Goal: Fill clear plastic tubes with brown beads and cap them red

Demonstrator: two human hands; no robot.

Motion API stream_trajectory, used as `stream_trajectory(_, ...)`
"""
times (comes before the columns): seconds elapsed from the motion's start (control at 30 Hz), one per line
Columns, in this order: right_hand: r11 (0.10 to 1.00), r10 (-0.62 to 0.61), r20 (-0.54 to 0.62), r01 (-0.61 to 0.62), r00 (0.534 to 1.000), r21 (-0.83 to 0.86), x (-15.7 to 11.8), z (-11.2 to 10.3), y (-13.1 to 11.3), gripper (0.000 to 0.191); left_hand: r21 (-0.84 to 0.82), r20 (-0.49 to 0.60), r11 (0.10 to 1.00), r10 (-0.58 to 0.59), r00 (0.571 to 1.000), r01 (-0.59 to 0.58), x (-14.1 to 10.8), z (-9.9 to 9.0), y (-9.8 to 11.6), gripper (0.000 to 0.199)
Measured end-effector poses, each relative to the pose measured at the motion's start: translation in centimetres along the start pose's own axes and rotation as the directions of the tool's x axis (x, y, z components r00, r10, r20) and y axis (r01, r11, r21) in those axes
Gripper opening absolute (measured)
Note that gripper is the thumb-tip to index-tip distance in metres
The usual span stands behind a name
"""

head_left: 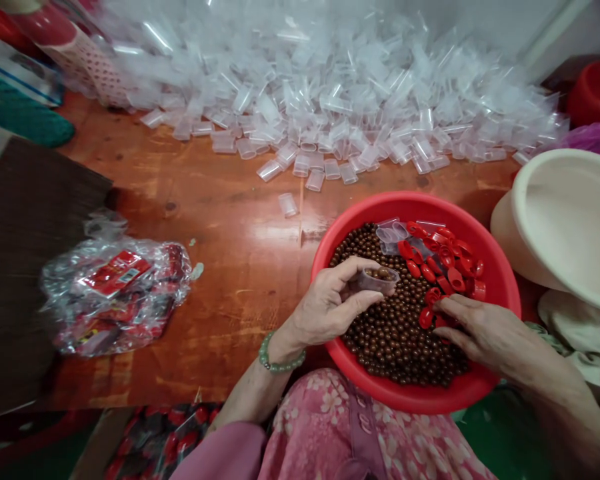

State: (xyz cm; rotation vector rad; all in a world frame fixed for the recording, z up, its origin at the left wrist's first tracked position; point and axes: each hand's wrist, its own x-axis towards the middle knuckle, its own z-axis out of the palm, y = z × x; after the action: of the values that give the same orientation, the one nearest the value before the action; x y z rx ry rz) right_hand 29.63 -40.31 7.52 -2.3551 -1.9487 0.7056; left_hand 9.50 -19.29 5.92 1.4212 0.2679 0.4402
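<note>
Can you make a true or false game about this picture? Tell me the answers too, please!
1. The left hand holds a little clear cup with brown balls in it. True.
2. The red bowl has red caps in it. True.
3. The right hand is holding a spoon. False: no spoon shows, and its fingers reach toward the red caps.
4. The green bracelet is on the right wrist. False: it is on the left wrist.
5. A big pile of clear cups lies on the wooden table. True.
</note>
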Motion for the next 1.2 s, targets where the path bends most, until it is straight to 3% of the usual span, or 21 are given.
stream_trajectory(0.13, 0.997, 0.014, -0.031, -0.011, 0.999, 0.079, 0.5, -0.1, -0.5, 0.019, -0.155, 0.023, 0.986, -0.059, 0.998, 0.061, 0.1, -0.2, 0.0, 0.03)
stream_trajectory(0.3, 0.946, 0.113, -0.268, -0.021, 0.957, 0.323, 0.7, -0.8, -0.7, 0.031, -0.259, 0.078, 0.96, -0.091, 0.993, 0.108, 0.2, -0.2, -0.1, 0.039)
stream_trajectory(0.37, 0.872, 0.215, -0.34, -0.023, 0.916, 0.488, 1.1, -1.4, -1.0, 0.03, -0.287, 0.083, 0.952, -0.087, 0.993, 0.107, 0.3, -0.1, -0.3, 0.045)
stream_trajectory(0.43, 0.741, 0.32, -0.343, -0.009, 0.883, 0.671, 1.7, -2.3, -1.5, 0.023, -0.304, 0.091, 0.946, -0.084, 0.992, 0.108, 0.4, 0.0, -0.5, 0.047)
stream_trajectory(0.5, 0.621, 0.344, -0.306, 0.03, 0.888, 0.783, 2.7, -3.4, -2.2, 0.023, -0.32, 0.102, 0.94, -0.092, 0.991, 0.12, 0.5, 0.0, -0.5, 0.044)
stream_trajectory(0.57, 0.614, 0.269, -0.304, 0.081, 0.914, 0.785, 4.1, -4.6, -3.1, 0.033, -0.337, 0.12, 0.931, -0.104, 0.987, 0.139, 0.6, 0.0, -0.4, 0.039)
stream_trajectory(0.7, 0.726, -0.047, -0.326, 0.256, 0.944, 0.638, 7.2, -6.6, -4.5, 0.027, -0.333, 0.184, 0.925, -0.126, 0.975, 0.183, 0.8, -0.2, -0.3, 0.035)
stream_trajectory(0.87, 0.694, -0.373, -0.312, 0.486, 0.874, 0.531, 9.9, -7.3, -5.0, 0.024, -0.216, 0.167, 0.964, -0.122, 0.978, 0.157, 0.8, -0.4, -0.7, 0.037)
stream_trajectory(1.0, 0.682, -0.409, -0.292, 0.502, 0.865, 0.532, 10.2, -7.2, -4.7, 0.013, -0.137, 0.199, 0.972, -0.162, 0.967, 0.191, 0.8, -0.6, -0.6, 0.027)
stream_trajectory(1.2, 0.679, -0.309, -0.299, 0.429, 0.903, 0.596, 9.3, -6.7, -4.5, 0.013, -0.268, 0.226, 0.945, -0.127, 0.966, 0.187, 1.1, -0.5, 0.1, 0.022)
